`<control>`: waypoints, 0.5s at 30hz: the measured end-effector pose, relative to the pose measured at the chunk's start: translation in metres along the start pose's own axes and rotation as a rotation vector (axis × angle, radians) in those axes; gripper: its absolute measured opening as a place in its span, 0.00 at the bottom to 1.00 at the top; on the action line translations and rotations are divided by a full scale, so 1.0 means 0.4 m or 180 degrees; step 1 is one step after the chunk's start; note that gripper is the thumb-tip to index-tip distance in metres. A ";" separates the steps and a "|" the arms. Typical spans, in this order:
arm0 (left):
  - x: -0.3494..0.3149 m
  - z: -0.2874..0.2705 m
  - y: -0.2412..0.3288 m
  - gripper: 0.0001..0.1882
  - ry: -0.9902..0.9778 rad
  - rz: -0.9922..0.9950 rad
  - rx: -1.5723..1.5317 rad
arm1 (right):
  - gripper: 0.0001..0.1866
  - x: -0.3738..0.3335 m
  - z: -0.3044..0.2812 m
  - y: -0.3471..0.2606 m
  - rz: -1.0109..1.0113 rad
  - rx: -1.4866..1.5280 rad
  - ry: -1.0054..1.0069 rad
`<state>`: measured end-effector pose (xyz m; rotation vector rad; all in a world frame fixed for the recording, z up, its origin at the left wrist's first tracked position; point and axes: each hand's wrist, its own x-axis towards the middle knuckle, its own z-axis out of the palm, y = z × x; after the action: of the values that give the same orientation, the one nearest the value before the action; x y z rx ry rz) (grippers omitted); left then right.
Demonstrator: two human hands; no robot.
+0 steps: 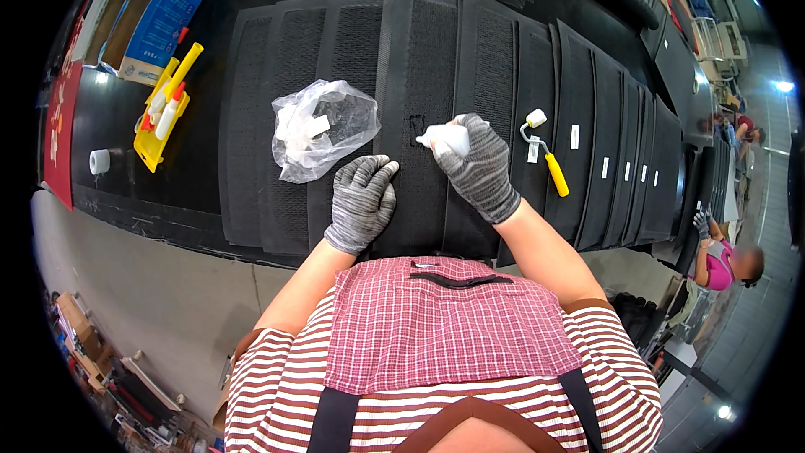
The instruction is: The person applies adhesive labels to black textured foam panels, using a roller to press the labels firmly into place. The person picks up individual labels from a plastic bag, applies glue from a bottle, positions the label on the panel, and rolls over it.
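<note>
My right hand (485,172), in a grey knit glove, is closed around a white squeeze bottle (449,139). The bottle is tilted, and its nozzle points left at a small glossy rectangular outline (417,130) on a black textured panel (429,42). My left hand (362,205), gloved the same way, rests on the panels just left of that outline, its fingers loosely bent and holding nothing. Beyond it lies a clear plastic bag (331,130) with white pieces inside. Right of the bottle, a small hand roller (551,159) with a yellow handle lies on the panels.
More overlapping black panels (579,117) with white labels run right. At left are a yellow tray (155,151) holding bottles, a white roll (100,162) and a blue cardboard box (172,21). A co-worker in pink (721,264) is at the far right.
</note>
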<state>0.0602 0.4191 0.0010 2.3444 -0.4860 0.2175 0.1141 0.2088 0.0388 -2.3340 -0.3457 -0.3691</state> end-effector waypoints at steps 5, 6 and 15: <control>0.002 -0.002 0.003 0.19 0.0015 -0.0020 -0.0030 | 0.18 0.034 0.000 -0.008 0.0400 0.0311 0.0038; 0.001 0.000 0.004 0.19 0.0016 -0.0017 -0.0038 | 0.18 0.048 -0.002 -0.006 0.0361 0.0320 0.0056; -0.005 0.001 0.002 0.19 -0.0005 -0.0017 0.0006 | 0.18 0.017 -0.003 -0.020 0.0225 0.0281 -0.0046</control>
<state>0.0582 0.4187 0.0006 2.3476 -0.4804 0.2139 0.1175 0.2144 0.0471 -2.2569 -0.2800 -0.2970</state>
